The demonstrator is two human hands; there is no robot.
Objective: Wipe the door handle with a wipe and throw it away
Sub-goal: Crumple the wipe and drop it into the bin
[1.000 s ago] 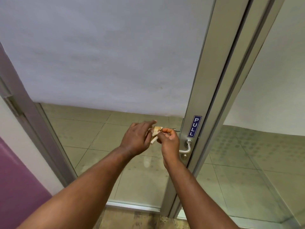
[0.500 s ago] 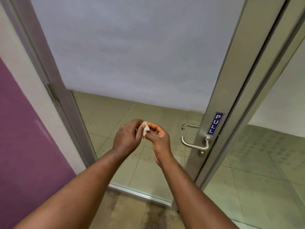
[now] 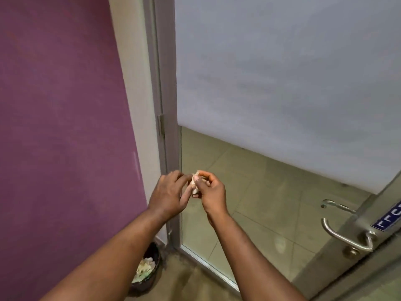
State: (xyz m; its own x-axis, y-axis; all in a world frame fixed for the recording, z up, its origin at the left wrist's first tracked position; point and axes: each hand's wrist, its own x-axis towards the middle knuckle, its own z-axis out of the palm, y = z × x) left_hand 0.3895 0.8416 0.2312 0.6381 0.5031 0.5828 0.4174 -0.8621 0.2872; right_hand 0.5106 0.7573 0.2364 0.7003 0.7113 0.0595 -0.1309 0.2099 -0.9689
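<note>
**Wipe bunched up, bin not yet reached**

Purple wall left, frosted glass door ahead over tan floor tiles. I judge wiping done; disposal remains. Curved steel door handle sits well right. Dark round wastebasket waits below. Left hand and right hand together pinch the crumpled pale wipe.

— Where are we standing? 
— We are facing the door frame, the wall lying to its left. 
— And the handle? 
— The door handle is sitting far right, well apart from our hands. The bin is resting on the floor below our left forearm, beside the wall.
</note>
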